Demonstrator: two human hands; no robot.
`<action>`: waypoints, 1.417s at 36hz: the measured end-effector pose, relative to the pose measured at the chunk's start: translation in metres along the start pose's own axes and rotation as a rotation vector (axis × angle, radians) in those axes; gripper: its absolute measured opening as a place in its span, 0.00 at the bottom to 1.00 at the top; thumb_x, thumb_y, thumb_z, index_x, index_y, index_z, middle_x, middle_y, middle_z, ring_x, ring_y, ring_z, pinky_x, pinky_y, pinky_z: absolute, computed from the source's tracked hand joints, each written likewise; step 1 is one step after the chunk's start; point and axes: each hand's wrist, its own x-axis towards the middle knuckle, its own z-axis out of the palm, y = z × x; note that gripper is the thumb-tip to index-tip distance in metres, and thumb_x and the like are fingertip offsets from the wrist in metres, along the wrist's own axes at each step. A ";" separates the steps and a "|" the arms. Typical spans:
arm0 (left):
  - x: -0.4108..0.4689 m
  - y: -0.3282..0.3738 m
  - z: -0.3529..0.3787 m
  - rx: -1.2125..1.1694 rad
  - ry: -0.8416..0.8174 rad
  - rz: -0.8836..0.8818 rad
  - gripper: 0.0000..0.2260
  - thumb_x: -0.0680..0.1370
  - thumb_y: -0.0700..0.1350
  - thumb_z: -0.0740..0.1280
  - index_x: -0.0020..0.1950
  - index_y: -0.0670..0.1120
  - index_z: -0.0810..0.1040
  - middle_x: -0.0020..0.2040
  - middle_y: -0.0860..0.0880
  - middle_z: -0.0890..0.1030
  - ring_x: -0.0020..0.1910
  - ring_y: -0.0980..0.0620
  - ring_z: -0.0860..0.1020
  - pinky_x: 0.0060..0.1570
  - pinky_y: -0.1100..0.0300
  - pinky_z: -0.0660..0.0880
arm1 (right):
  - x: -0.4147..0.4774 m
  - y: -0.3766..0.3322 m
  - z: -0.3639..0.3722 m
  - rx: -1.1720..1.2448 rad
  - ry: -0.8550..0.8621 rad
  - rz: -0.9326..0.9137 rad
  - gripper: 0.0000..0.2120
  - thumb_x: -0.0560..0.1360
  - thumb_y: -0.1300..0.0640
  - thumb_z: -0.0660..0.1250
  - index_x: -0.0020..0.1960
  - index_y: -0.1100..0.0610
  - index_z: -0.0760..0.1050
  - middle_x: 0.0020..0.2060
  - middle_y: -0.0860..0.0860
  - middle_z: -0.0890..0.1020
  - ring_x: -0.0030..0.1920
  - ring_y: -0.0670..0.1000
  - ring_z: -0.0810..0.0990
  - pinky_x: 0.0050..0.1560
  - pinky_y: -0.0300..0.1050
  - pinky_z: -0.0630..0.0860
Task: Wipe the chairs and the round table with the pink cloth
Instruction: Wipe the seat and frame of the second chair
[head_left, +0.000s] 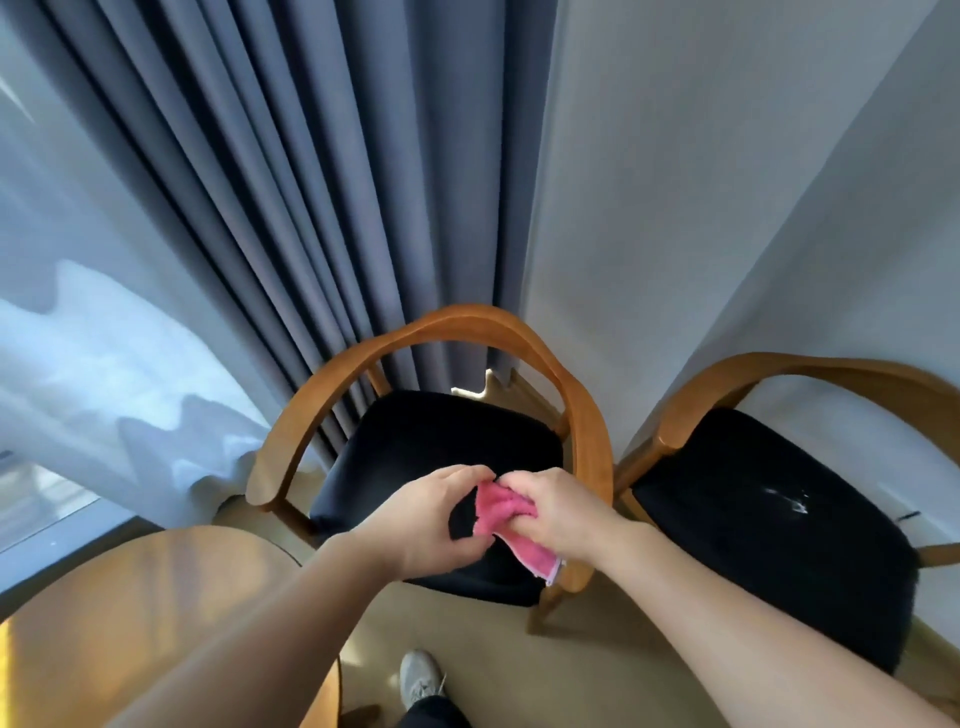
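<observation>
The pink cloth (503, 512) is bunched between both hands above the black seat of the middle wooden chair (441, 441). My right hand (558, 512) grips its upper part, and a loose end hangs below toward the chair's right arm. My left hand (431, 519) pinches the cloth's left edge with curled fingers. A second wooden chair (769, 499) with a black seat stands to the right and has a whitish smear on its cushion. The round wooden table (145, 613) fills the lower left corner.
Grey curtains (322, 208) hang behind the middle chair, with a sheer white curtain (104, 374) at the left by the window. A white wall (701, 208) backs the right chair. My shoe (422, 678) stands on the beige floor between table and chairs.
</observation>
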 end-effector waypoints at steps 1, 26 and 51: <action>-0.001 -0.001 -0.003 -0.003 -0.001 -0.009 0.27 0.71 0.60 0.67 0.67 0.55 0.68 0.58 0.62 0.74 0.58 0.65 0.71 0.58 0.69 0.69 | 0.005 -0.002 0.000 0.003 -0.002 -0.013 0.06 0.75 0.46 0.69 0.51 0.44 0.77 0.43 0.43 0.82 0.45 0.42 0.81 0.49 0.47 0.80; 0.056 -0.096 -0.046 -0.105 0.118 -0.184 0.09 0.75 0.43 0.64 0.52 0.56 0.71 0.46 0.59 0.75 0.46 0.61 0.75 0.46 0.60 0.76 | 0.152 -0.019 -0.016 -0.229 -0.158 0.030 0.05 0.78 0.50 0.64 0.45 0.46 0.70 0.38 0.46 0.79 0.38 0.47 0.80 0.41 0.49 0.81; 0.132 -0.376 -0.004 0.415 0.166 -0.702 0.31 0.74 0.41 0.60 0.77 0.45 0.54 0.77 0.46 0.54 0.76 0.49 0.50 0.74 0.55 0.49 | 0.446 0.085 -0.026 -0.851 -0.281 -0.335 0.19 0.76 0.68 0.58 0.38 0.44 0.67 0.42 0.35 0.75 0.52 0.47 0.79 0.42 0.37 0.70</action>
